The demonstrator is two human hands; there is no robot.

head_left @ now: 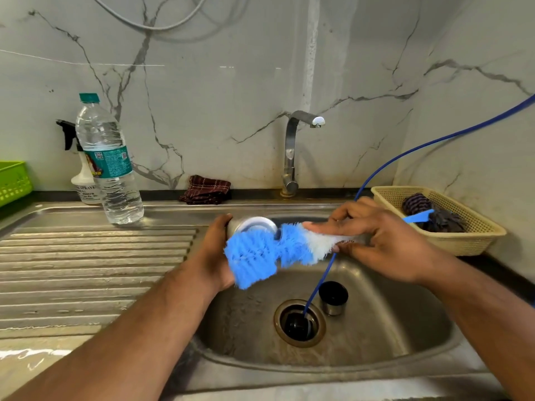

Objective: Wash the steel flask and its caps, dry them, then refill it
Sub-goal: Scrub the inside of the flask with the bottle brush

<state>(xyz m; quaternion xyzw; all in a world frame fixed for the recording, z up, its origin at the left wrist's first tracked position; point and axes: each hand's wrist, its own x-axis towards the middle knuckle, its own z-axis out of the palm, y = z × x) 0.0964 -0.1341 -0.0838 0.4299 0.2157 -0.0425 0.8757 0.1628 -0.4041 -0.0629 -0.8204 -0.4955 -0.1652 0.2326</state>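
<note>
The washing step is in hand. The left hand is gripping the flask over the far side of the sink, its white-rimmed mouth facing the brush. The right hand is grasping the brush by its white end, index finger lying straight along it. The blue bristles are lying across the mouth, not inside. Next, I judge, the brush head needs lining up with the mouth and pushing in. A cap is standing just right of the drain, nearer than both hands; a black piece in the drain may be another cap.
</note>
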